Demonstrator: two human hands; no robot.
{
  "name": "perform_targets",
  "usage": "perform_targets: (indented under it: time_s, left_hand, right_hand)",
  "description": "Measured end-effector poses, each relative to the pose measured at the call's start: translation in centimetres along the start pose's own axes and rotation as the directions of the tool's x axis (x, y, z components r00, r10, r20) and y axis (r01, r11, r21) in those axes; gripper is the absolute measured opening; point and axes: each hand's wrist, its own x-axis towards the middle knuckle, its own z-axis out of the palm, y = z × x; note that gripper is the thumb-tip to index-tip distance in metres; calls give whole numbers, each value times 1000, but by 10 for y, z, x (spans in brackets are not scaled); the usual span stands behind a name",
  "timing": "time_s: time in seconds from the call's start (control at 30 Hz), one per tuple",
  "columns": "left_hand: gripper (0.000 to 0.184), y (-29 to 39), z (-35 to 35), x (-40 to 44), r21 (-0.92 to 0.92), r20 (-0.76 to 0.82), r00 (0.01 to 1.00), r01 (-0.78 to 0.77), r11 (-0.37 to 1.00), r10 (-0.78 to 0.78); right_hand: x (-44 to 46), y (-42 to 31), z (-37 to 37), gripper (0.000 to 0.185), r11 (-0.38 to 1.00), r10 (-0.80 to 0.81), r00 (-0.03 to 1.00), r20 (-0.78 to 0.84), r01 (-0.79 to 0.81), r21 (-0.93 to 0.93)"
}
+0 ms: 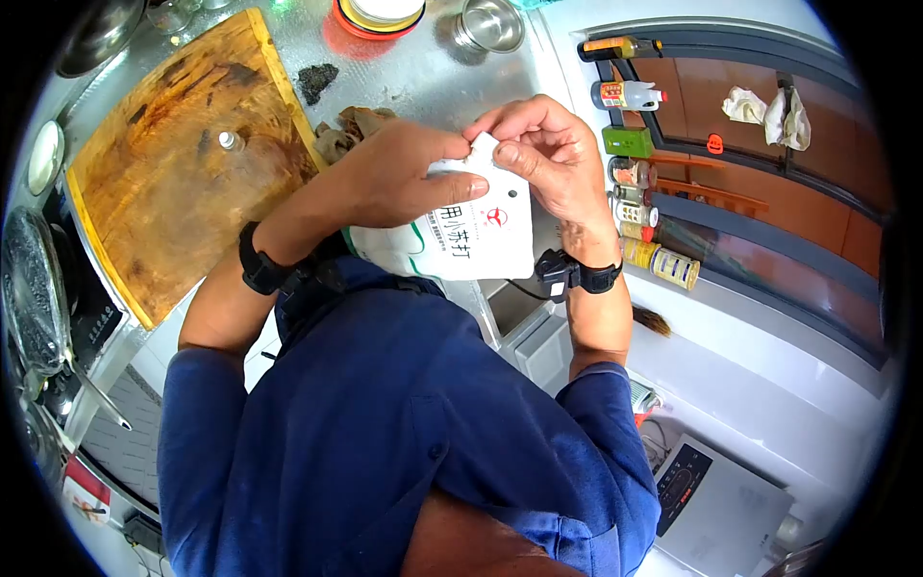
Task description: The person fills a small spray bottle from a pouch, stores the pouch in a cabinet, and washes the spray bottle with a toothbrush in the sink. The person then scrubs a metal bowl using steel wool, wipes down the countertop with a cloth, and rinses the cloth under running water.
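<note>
A white plastic bag with green and red print hangs between my hands, close in front of my chest. My left hand grips its upper edge, thumb laid across the front. My right hand pinches the bag's top corner, fingers bent, right beside the left fingertips. Whether the bag's top is open cannot be made out. Behind my left hand, a crumpled brown cloth lies on the metal counter.
A wooden board at the left bears a small white cap. Stacked bowls and a metal cup stand at the top. Bottles and jars line the windowsill at the right. A wok lid lies far left.
</note>
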Motion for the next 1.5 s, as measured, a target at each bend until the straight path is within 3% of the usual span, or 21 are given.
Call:
perform_targets:
  time_s: [0.1, 0.17, 0.23, 0.37, 0.6, 0.67, 0.73, 0.8, 0.93, 0.97, 1.0, 1.07, 1.13, 1.2, 1.23, 1.27, 1.33, 1.4, 1.43, 1.47, 1.5]
  left_hand:
    - [41, -5, 0, 1, -146, 97, 991, 104, 984, -90]
    - [42, -8, -7, 6, -105, 154, 986, 76, 992, -59]
    - [42, -8, -14, 9, -71, 211, 977, 47, 996, -31]
    - [42, -7, -20, 14, -153, 287, 956, 114, 982, -66]
    - [41, -7, -25, 19, -205, 278, 959, 111, 972, -51]
    - [41, -8, -24, 20, -170, 240, 969, 106, 980, -63]
    - [40, -7, -24, 22, -134, 204, 976, 102, 986, -73]
    - [40, -5, -22, 22, -35, 141, 987, 80, 996, -75]
    - [40, -12, -17, 24, -95, 165, 984, 77, 992, -61]
    - [39, -12, -18, 25, -86, 185, 979, 97, 992, -80]
    - [38, -12, -20, 26, -76, 205, 974, 116, 990, -98]
    - [38, -12, -21, 27, -66, 201, 976, 92, 994, -77]
    - [38, -13, -20, 28, -56, 200, 978, 70, 996, -57]
    - [37, -19, -15, 29, -29, 162, 986, 44, 999, -38]
    - [37, -21, -17, 30, -28, 167, 985, 42, 999, -37]
    - [37, -22, -18, 31, -28, 148, 987, 68, 997, -63]
    - [37, -20, -21, 32, -31, 124, 988, 95, 995, -90]
    - [37, -14, -26, 33, 68, 181, 980, 67, 995, -79]
    - [37, -17, -23, 32, 69, 186, 979, 69, 995, -81]
    - [37, -24, -18, 30, 15, 168, 984, 56, 998, -58]
    - [37, -29, -14, 29, -39, 149, 988, 43, 998, -36]
  right_hand:
    - [-1, -14, -2, 15, 991, 77, 997, 20, -74, -116]
    - [0, -23, -6, 17, 973, 142, 990, 28, -134, -188]
    - [7, -29, -13, 17, 924, 138, 981, 134, -78, -375]
    - [16, -36, -14, 15, 903, 84, 972, 220, 20, -429]
    - [22, -48, -9, 15, 863, 128, 973, 192, -14, -506]
    - [22, -54, 0, 13, 799, 289, 957, 22, -229, -556]
    - [24, -47, 6, 15, 738, 243, 969, -52, -220, -638]
    - [27, -43, 5, 24, 516, 258, 961, -100, -225, -826]
    - [29, -47, 6, 25, 359, 227, 974, 0, -83, -930]
    - [28, -43, -2, 24, 471, 125, 989, 79, 11, -882]
    - [27, -44, -3, 24, 470, 125, 989, 79, 11, -882]
    - [21, -47, 0, 25, 660, 206, 978, 43, -106, -744]
    - [24, -52, 3, 28, 667, 227, 971, 79, -96, -739]
    - [31, -57, 8, 29, 170, 410, 911, -45, -125, -977]
    - [29, -48, -1, 32, 143, 342, 939, 15, -37, -989]
    - [25, -43, -3, 32, 142, 341, 940, 12, -39, -989]
    - [23, -36, -3, 33, 595, 30, 999, 15, -6, -804]
    - [24, -39, 3, 31, 629, 47, 999, 20, -14, -777]
    - [24, -41, 4, 28, 574, 127, 991, 38, -42, -818]
    - [25, -42, 6, 26, 513, 206, 977, 51, -63, -856]
    - [25, -37, 3, 29, 493, 179, 980, 86, -14, -870]
